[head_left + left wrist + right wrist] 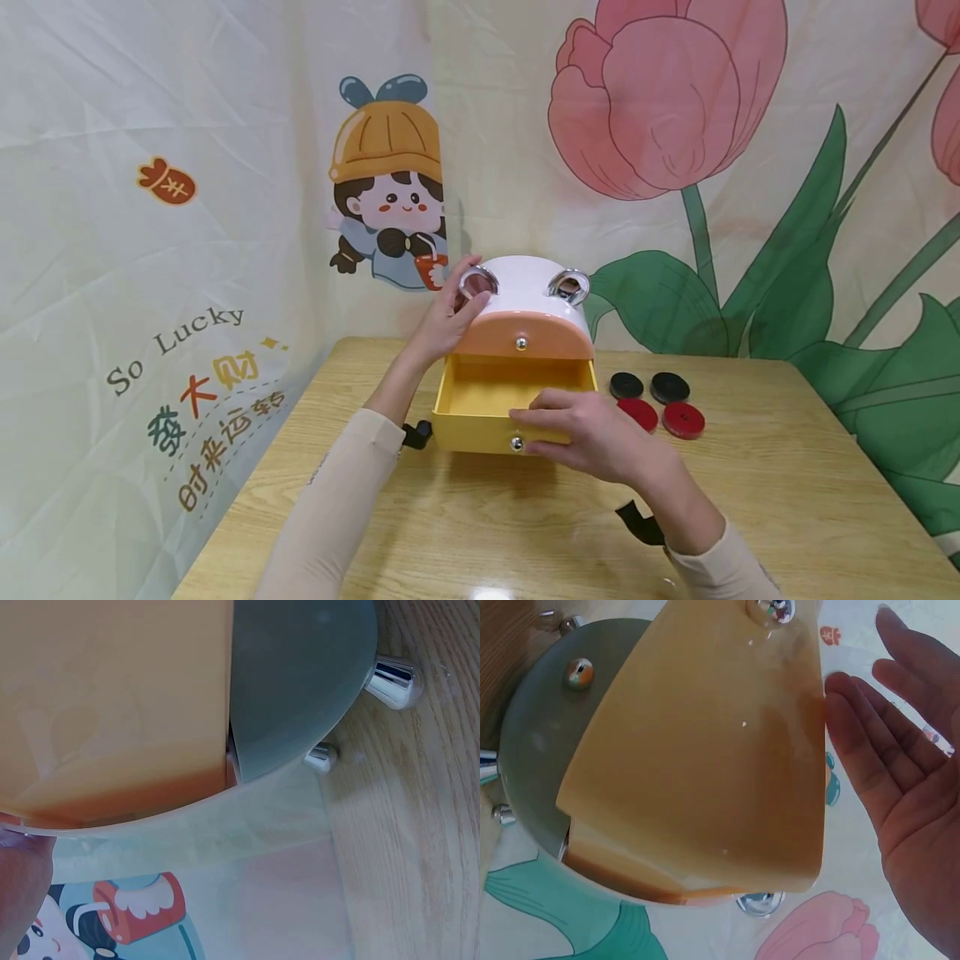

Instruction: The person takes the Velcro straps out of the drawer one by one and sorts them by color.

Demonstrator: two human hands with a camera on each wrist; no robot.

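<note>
A small drawer cabinet (525, 279), white on top with two chrome rings like eyes, stands on the table. Its orange upper drawer (487, 332) is closed, while the yellow lower drawer (472, 432) is pulled well out, its bare floor showing. My left hand (444, 321) holds the cabinet's upper left corner, thumb at the left ring (480, 282) and fingers at the side. Over the right part of the yellow drawer's front is my right hand (592, 429), with loosely extended fingers (847, 712). Their tips are right at the drawer's edge, near its round knob (517, 444).
Right of the cabinet lie two black discs (670, 387) and two red discs (683, 420), shaped like large buttons; my right hand partly overlaps one red disc. The wooden table (465, 517) reaches back to a printed cloth (510, 167). Short chrome feet (395, 681) support the cabinet.
</note>
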